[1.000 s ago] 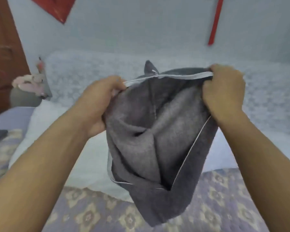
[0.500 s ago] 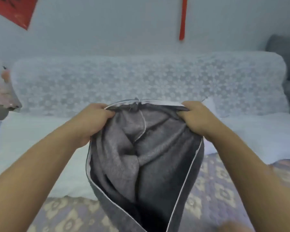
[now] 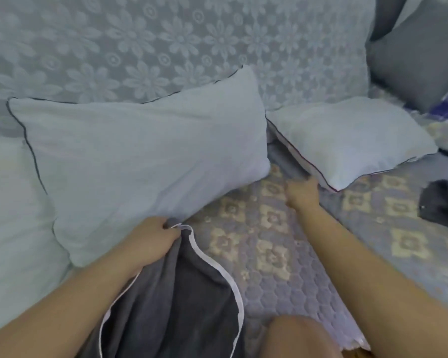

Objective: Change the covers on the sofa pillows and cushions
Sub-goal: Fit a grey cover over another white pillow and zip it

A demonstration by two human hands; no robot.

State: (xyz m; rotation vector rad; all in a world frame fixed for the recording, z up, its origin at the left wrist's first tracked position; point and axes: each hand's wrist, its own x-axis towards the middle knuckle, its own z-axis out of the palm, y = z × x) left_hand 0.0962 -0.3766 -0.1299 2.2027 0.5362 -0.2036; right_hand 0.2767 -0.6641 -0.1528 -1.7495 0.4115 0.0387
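Head view: patterned quilted sofa seat (image 3: 274,254), lace-draped backrest (image 3: 166,42).

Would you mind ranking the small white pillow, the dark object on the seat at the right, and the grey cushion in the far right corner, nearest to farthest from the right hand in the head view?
From the right hand:
1. Small white pillow, just beyond the fingers, at its near edge.
2. Dark object, on the seat to the right.
3. Grey cushion, far right corner.

One head camera looks forward and down over the sofa (image 3: 282,267). It sits close, above both forearms.
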